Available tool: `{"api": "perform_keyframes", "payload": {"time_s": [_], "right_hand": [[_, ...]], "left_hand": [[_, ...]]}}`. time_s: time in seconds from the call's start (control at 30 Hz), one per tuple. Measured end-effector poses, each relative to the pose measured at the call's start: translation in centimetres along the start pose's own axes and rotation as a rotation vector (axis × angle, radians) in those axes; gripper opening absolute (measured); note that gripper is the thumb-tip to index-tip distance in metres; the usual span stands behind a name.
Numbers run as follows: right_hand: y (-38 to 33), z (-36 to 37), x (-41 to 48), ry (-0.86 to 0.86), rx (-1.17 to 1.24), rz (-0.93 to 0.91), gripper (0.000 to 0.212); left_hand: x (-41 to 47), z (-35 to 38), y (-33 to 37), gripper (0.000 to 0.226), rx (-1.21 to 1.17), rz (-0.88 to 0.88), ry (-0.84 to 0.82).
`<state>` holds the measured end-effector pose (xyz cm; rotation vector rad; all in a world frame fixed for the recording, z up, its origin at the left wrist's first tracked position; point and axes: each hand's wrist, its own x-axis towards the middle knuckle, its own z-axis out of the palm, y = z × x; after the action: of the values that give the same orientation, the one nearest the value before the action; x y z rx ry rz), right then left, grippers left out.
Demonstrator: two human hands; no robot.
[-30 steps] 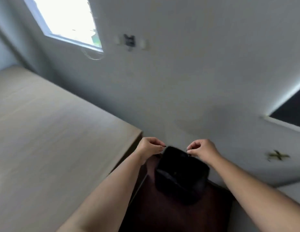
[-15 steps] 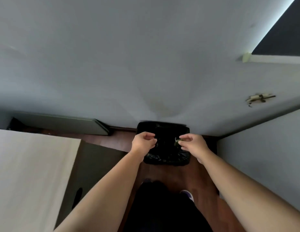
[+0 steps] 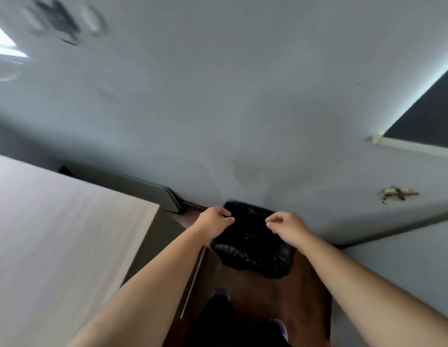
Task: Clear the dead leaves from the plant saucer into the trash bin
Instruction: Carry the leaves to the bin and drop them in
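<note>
Both hands hover over the black-lined trash bin (image 3: 253,242) against the wall, left hand (image 3: 215,219) and right hand (image 3: 288,225) fingers curled loosely together (can't tell if they're pinching anything).

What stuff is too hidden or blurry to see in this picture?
From the head view:
- Inside the black bag-lined trash bin: too dark to show any leaves.
- Left hand and right hand: fingers curled, so whether they pinch anything is hidden.
- Dark smudged fixture on the grey wall: motion blur.
- Pale wooden tabletop: cut off by the left edge.
- Plant saucer: out of frame.
</note>
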<state>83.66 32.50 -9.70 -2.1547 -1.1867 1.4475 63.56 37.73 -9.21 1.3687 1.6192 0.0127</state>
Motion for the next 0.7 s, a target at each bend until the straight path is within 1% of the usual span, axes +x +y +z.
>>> {"api": "perform_keyframes", "payload": {"time_s": [0.1, 0.27, 0.33, 0.4, 0.5, 0.57, 0.6, 0.67, 0.7], "right_hand": [[-5.2, 0.6, -1.7, -0.039, -0.055, -0.146, 0.013], [-14.0, 6.4, -6.2, -0.133, -0.159, -0.401, 0.020], [-17.3, 10.4, -9.0, -0.204, -0.216, -0.517, 0.021], [-19.8, 14.9, -12.3, -0.314, -0.290, -0.615, 0.019], [-22.4, 21.1, -17.1, -0.471, -0.407, -0.742, 0.013], [-23.6, 25.5, -20.4, -0.539, -0.500, -0.826, 0.008], [-24.0, 26.8, -21.4, -0.549, -0.525, -0.850, 0.008], [-24.9, 31.2, -24.4, -0.597, -0.558, -0.908, 0.011], [-25.2, 33.4, -25.8, -0.613, -0.570, -0.930, 0.016]], "left_hand": [[-4.9, -3.6, -0.5, 0.024, -0.062, 0.042, 0.146], [-14.8, -9.8, -6.4, 0.021, -0.226, -0.037, 0.390], [-19.4, -12.0, -10.3, 0.020, -0.318, -0.098, 0.494], [-24.3, -13.5, -14.4, 0.018, -0.396, -0.149, 0.615], [-30.5, -14.5, -20.3, 0.017, -0.461, -0.248, 0.799], [-34.6, -14.6, -24.6, 0.016, -0.478, -0.317, 0.902], [-35.8, -14.6, -26.1, 0.016, -0.482, -0.348, 0.927], [-39.4, -14.7, -30.6, 0.017, -0.538, -0.421, 1.004], [-41.0, -14.8, -32.9, 0.017, -0.561, -0.459, 1.040]]}}
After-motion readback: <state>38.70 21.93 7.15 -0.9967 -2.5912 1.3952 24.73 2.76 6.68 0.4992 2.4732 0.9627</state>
